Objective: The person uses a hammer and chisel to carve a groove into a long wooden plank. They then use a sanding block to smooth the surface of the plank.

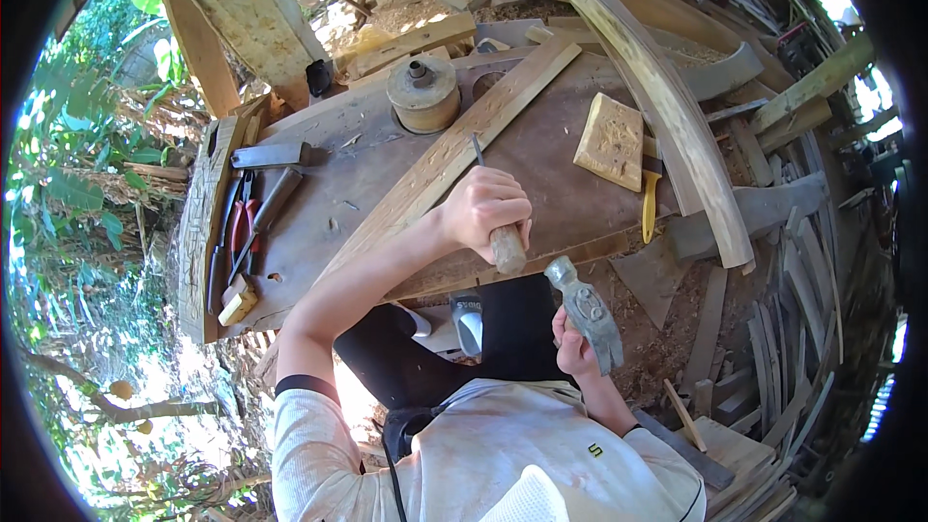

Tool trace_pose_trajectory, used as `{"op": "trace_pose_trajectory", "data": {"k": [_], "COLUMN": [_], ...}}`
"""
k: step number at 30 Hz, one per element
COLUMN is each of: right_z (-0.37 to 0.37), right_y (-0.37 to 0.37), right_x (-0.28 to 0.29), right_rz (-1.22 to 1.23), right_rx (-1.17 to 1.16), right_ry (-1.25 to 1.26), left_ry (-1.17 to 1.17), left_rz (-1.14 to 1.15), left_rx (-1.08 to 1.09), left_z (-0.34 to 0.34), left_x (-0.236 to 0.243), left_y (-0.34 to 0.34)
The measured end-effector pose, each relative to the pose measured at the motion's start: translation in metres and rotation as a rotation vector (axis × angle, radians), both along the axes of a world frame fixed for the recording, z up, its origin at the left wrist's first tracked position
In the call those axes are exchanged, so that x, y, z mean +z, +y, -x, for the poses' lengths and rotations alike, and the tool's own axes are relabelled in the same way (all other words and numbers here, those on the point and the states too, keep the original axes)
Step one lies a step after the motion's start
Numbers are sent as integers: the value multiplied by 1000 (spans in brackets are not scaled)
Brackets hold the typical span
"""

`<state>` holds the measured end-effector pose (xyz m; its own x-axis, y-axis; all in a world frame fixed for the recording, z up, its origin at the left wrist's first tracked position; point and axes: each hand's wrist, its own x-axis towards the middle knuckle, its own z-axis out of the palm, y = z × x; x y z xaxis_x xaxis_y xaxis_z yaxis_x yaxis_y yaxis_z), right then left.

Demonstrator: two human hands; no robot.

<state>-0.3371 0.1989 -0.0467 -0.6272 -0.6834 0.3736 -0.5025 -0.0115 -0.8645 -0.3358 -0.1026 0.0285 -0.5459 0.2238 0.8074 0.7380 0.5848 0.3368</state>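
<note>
My left hand [488, 203] is closed on the wooden handle of a chisel [507, 249], whose thin metal blade points away from me onto a long light plank [534, 74] lying diagonally over the workbench [541, 155]. My right hand [573, 343] grips a metal claw hammer [584, 307], its head beside the near end of the chisel handle, with a visible gap between them.
On the bench lie pliers [244, 222], other hand tools, a round wooden piece [422, 95], a wooden block [609, 135] and a yellow-handled tool [650, 203]. A long pale curved board [710, 184] runs along the right. Scrap wood surrounds the bench; foliage is at left.
</note>
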Motion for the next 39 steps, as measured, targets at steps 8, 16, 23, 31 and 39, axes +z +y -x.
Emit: {"op": "trace_pose_trajectory", "data": {"k": [8, 16, 23, 31, 39], "right_z": [5, 11, 15, -8, -14], "right_y": [5, 3, -17, -19, -19], "right_x": [52, 50, 24, 10, 17], "right_rz": [267, 25, 57, 105, -21], "right_rx": [29, 11, -52, -8, -102], "right_ry": [202, 318, 488, 255, 226], "left_ry": [-227, -175, -156, -161, -120], "left_rz": [-8, -30, -15, 56, 152], "left_rx": [50, 79, 101, 78, 92], "left_z": [12, 13, 12, 12, 15], "left_x": [5, 1, -6, -7, -22], "left_y": [-2, -2, 0, 0, 4]}}
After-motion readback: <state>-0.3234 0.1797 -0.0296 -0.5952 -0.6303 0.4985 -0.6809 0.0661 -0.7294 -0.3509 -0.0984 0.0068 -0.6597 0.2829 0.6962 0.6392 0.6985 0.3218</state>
